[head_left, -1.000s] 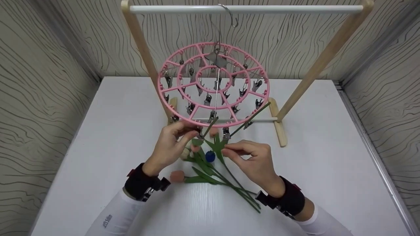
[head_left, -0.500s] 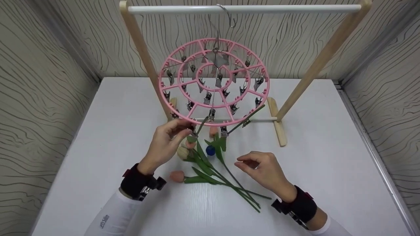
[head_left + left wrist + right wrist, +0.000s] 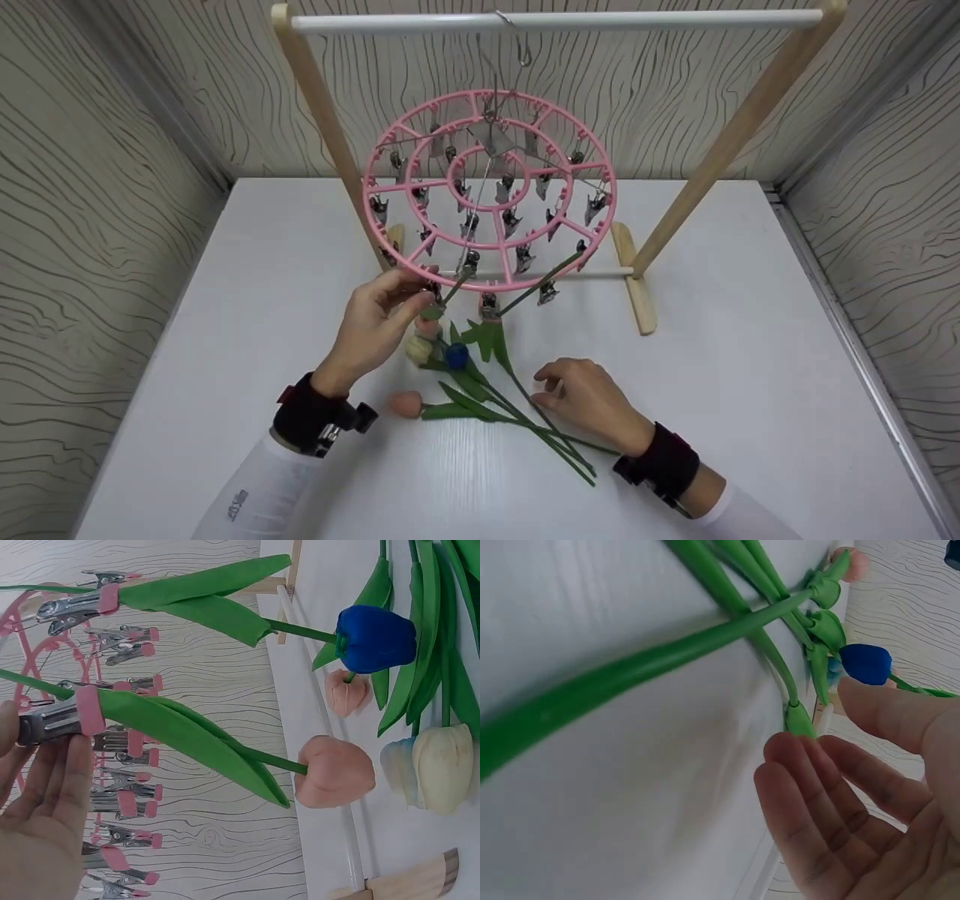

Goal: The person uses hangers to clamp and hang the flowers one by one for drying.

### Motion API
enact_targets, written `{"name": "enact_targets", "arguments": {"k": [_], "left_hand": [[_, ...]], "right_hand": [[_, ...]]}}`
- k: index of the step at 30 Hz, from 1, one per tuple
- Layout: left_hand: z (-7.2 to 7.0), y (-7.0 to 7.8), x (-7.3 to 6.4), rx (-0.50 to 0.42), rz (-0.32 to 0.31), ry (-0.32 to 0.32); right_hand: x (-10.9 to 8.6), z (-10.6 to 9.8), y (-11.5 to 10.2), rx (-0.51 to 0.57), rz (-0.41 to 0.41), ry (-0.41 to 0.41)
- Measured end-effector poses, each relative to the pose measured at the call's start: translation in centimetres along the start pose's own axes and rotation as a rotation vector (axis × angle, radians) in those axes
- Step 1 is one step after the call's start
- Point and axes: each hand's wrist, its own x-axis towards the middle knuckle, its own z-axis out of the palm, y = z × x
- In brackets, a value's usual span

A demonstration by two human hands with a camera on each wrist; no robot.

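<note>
My left hand (image 3: 375, 322) pinches a metal clip (image 3: 56, 720) with pink tips, at the front edge of a round pink clip hanger (image 3: 493, 287). That clip grips a pink artificial tulip (image 3: 334, 772), flower hanging down. Beside it, another clip (image 3: 82, 607) holds a blue tulip (image 3: 379, 637) by its stem. My right hand (image 3: 592, 401) hovers with loosely bent fingers and nothing in them, close over the stems of the tulips lying on the table. Among these are a cream tulip (image 3: 418, 350) and a pink-orange tulip (image 3: 406, 404).
The hanger's hook (image 3: 517, 37) hangs on the white bar (image 3: 660, 20) of a wooden stand, whose right post (image 3: 739, 142) and foot (image 3: 636, 300) are at the back. Several other clips dangle from the rings. Patterned walls enclose the white table (image 3: 750, 337).
My right hand has drawn away from the hanging blue tulip, down toward the lying stems. The hanger has turned, carrying the blue tulip leftward; my left hand has shifted slightly left with its clip.
</note>
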Motion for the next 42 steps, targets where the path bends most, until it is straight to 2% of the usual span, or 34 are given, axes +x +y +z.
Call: {"name": "enact_targets", "arguments": {"k": [8, 16, 20, 24, 29, 34, 42], "left_hand": [[0.0, -0.2, 0.0, -0.011, -0.004, 0.029], [-0.3, 1.8, -0.4, -0.042, -0.017, 0.044], [-0.8, 2.0, -0.9, -0.040, -0.001, 0.074], [-1.3, 2.0, -1.7, 0.010, -0.005, 0.116], [-1.4, 2.2, -3.0, 0.075, -0.036, 0.147], [-0.8, 1.8, -4.4, 0.100, -0.065, 0.124], [0.5, 1.0, -6.0, 0.111, -0.104, 0.104]], "right_hand": [[0.5, 0.9, -0.2, -0.028, 0.072, -0.085], [0.9, 1.2, -0.4, -0.067, 0.076, -0.080], [1.0, 1.3, -0.4, -0.087, 0.075, -0.086], [1.1, 1.3, -0.1, -0.112, 0.066, -0.065], [1.2, 1.1, 0.4, -0.128, 0.053, 0.003], [1.0, 0.7, 0.8, -0.103, 0.073, 0.048], [0.8, -0.2, 1.4, -0.049, 0.118, 0.064]]}}
